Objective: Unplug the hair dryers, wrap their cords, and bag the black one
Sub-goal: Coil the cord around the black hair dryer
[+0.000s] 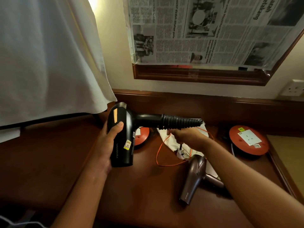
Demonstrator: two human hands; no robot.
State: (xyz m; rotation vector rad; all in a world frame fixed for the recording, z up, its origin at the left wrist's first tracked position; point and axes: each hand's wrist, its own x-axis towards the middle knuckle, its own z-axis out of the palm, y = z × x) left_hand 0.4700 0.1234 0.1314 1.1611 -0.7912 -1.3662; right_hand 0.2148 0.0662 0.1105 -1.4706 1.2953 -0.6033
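Head view: a black plastic hair dryer (122,134) is held above the dark brown wooden desk (144,195), left of centre, its barrel gripped by the left hand (105,145) with the thumb laid across the body. Its black cord (181,123) is seen coiled tightly round the handle toward three o'clock. The tail of the cord is pinched by the curled fingers of the right hand (185,137), and a white plug (180,153) hangs just below. A cream cloth bag with orange drawstring (182,145) lies on the desk beneath that hand. A brown hair dryer (195,176) rests at five o'clock. The black dryer is judged rigid, fairly light and smooth, best held by the barrel; the cord is springy and may be expected to uncoil if released.
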